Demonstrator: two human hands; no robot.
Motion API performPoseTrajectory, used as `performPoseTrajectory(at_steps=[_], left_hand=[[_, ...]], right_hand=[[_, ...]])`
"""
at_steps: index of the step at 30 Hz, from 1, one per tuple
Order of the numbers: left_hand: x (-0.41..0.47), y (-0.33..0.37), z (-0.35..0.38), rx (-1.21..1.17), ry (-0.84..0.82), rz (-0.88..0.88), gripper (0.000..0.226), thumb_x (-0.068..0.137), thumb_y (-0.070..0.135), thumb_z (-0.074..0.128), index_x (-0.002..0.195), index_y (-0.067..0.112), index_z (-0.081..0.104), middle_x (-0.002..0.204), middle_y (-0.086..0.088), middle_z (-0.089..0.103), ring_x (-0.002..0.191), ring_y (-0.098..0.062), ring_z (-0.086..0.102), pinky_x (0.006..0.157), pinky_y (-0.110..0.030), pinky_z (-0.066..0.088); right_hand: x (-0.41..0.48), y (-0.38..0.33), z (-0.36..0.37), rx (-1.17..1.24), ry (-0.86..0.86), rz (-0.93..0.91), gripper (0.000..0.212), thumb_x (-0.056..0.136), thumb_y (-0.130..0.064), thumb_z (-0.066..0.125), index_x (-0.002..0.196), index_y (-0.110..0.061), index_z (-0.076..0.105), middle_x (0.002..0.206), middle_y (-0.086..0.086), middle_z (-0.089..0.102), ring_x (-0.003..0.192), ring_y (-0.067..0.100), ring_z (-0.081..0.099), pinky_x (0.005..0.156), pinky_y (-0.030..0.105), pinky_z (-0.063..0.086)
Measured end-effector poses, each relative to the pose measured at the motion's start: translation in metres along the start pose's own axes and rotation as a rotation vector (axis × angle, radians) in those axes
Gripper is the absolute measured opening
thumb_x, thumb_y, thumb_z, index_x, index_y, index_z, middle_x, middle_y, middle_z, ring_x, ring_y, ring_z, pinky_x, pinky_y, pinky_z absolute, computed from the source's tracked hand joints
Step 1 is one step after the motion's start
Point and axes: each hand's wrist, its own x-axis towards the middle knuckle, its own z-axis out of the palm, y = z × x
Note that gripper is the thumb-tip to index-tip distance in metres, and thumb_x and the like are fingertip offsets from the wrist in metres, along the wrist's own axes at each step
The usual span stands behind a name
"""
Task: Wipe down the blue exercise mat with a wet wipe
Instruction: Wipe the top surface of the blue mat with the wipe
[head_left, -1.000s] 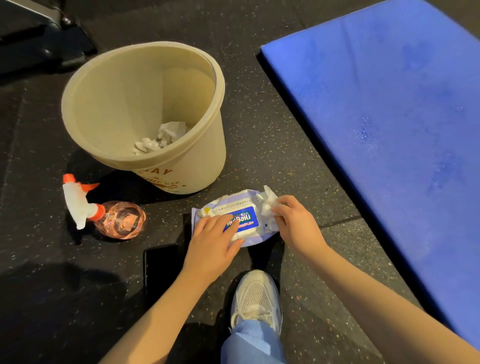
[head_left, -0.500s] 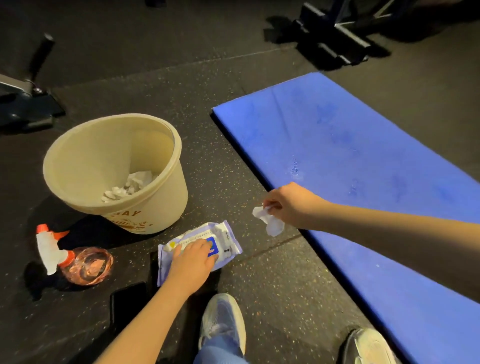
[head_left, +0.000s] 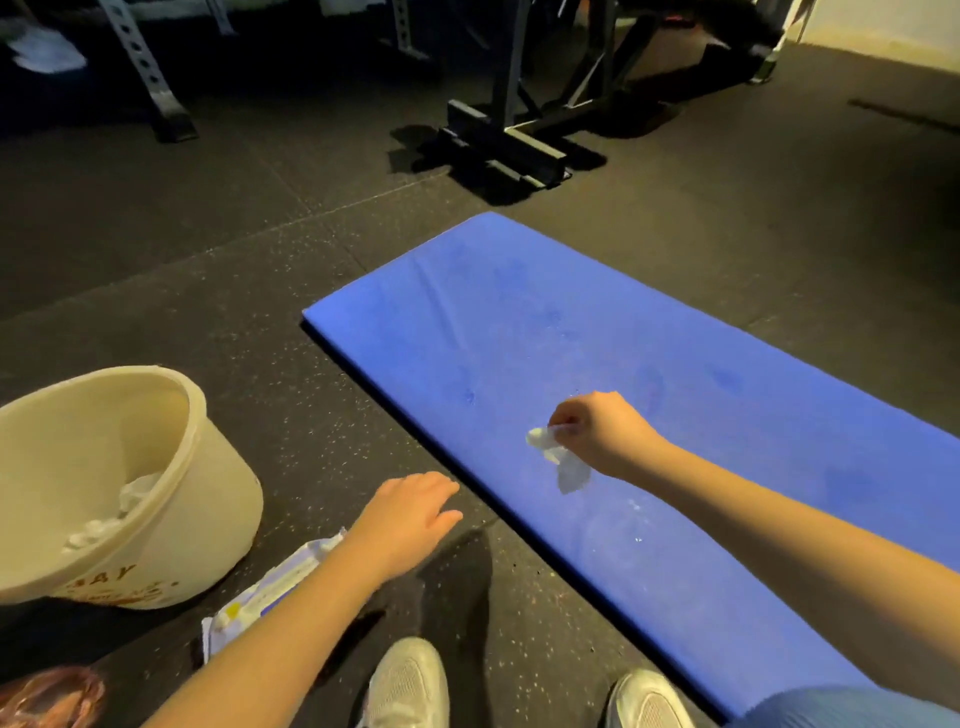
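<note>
The blue exercise mat (head_left: 597, 332) lies on the dark rubber floor, running from centre to lower right, with darker damp spots and small white specks on it. My right hand (head_left: 597, 428) hovers over the mat near its left edge and pinches a crumpled white wet wipe (head_left: 561, 460) that hangs down from the fingers. My left hand (head_left: 410, 512) is spread flat with relaxed fingers just above the floor, left of the mat's edge, holding nothing. The wet wipe pack (head_left: 275, 587) lies on the floor, partly hidden under my left forearm.
A beige bucket (head_left: 208, 467) with used wipes inside stands at the left. A pink spray bottle (head_left: 52, 696) shows at the bottom left corner. My two white shoes (head_left: 410, 686) are at the bottom edge. Black gym machine frames (head_left: 504, 145) stand beyond the mat.
My right hand has carried the wipe from beside the pack to over the mat. My left hand has left the pack and moved right. The view has tilted up.
</note>
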Motion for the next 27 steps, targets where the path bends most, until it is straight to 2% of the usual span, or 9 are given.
performPoseTrajectory(at_steps=[5,8,11,14,16,18,21,24,27], left_hand=[[0.054,-0.01,0.04,0.048,-0.055,0.111,0.054,0.098,0.043,0.041,0.145,0.019,0.04,0.152,0.003,0.037,0.138,-0.016,0.035,0.111,-0.031,0.027],[0.086,-0.023,0.066,0.099,-0.022,0.207,0.048,0.074,0.041,0.074,0.116,0.02,0.068,0.121,0.002,0.066,0.108,-0.015,0.065,0.085,-0.033,0.053],[0.103,-0.029,0.086,0.136,-0.062,0.206,0.064,0.048,0.04,0.093,0.104,0.017,0.073,0.109,0.0,0.071,0.095,-0.017,0.07,0.072,-0.035,0.057],[0.123,-0.02,0.093,0.126,-0.16,0.251,0.075,0.057,0.037,0.089,0.123,0.014,0.063,0.132,-0.006,0.059,0.118,-0.025,0.059,0.093,-0.044,0.049],[0.133,-0.005,0.094,0.201,-0.164,0.275,0.078,0.078,0.042,0.074,0.144,0.019,0.04,0.155,-0.001,0.03,0.141,-0.022,0.032,0.112,-0.044,0.027],[0.139,0.008,0.097,0.303,-0.173,0.242,0.082,0.085,0.046,0.065,0.151,0.023,0.023,0.161,0.005,0.012,0.147,-0.019,0.013,0.117,-0.04,0.014],[0.142,0.015,0.099,0.313,-0.144,0.263,0.091,0.063,0.048,0.084,0.141,0.02,0.046,0.151,-0.001,0.038,0.137,-0.022,0.038,0.108,-0.042,0.034],[0.148,0.006,0.115,0.366,-0.059,0.318,0.092,0.023,0.045,0.096,0.108,0.018,0.071,0.118,-0.002,0.067,0.104,-0.025,0.066,0.079,-0.038,0.054],[0.148,0.0,0.123,0.398,-0.016,0.376,0.085,0.032,0.037,0.097,0.109,0.011,0.071,0.119,-0.007,0.067,0.102,-0.03,0.067,0.075,-0.043,0.055]], right_hand=[[0.036,0.052,0.07,0.128,-0.069,0.078,0.015,0.091,-0.018,0.061,0.078,-0.011,0.061,0.048,-0.021,0.06,0.064,0.013,0.066,0.059,0.028,0.052],[0.05,0.079,0.093,0.146,-0.035,0.092,0.012,0.092,-0.008,0.054,0.089,-0.008,0.065,0.048,-0.028,0.049,0.068,0.004,0.058,0.057,0.009,0.041],[0.043,0.097,0.097,0.166,0.005,0.141,0.019,0.094,-0.008,0.048,0.097,-0.006,0.067,0.069,-0.015,0.063,0.076,-0.007,0.058,0.063,0.009,0.041],[0.032,0.113,0.1,0.133,0.087,0.174,0.02,0.094,-0.01,0.05,0.102,-0.007,0.068,0.093,0.006,0.071,0.09,0.021,0.061,0.07,0.028,0.043],[0.022,0.125,0.108,0.106,0.141,0.153,0.02,0.094,-0.009,0.051,0.103,-0.007,0.068,0.095,0.01,0.069,0.091,0.027,0.058,0.07,0.032,0.042],[0.012,0.133,0.117,0.078,0.208,0.124,0.019,0.092,-0.004,0.053,0.102,-0.005,0.069,0.087,0.011,0.067,0.087,0.03,0.056,0.066,0.034,0.041],[-0.001,0.139,0.138,0.027,0.28,0.13,0.015,0.085,0.004,0.058,0.092,-0.002,0.07,0.077,0.009,0.062,0.078,0.033,0.053,0.058,0.038,0.044],[-0.005,0.147,0.165,-0.045,0.318,0.089,0.008,0.076,0.002,0.06,0.075,-0.004,0.066,0.074,0.008,0.06,0.067,0.035,0.054,0.041,0.041,0.046],[-0.004,0.149,0.175,-0.073,0.35,0.04,0.006,0.076,-0.002,0.064,0.073,-0.006,0.065,0.078,0.005,0.063,0.072,0.033,0.055,0.04,0.041,0.047]])
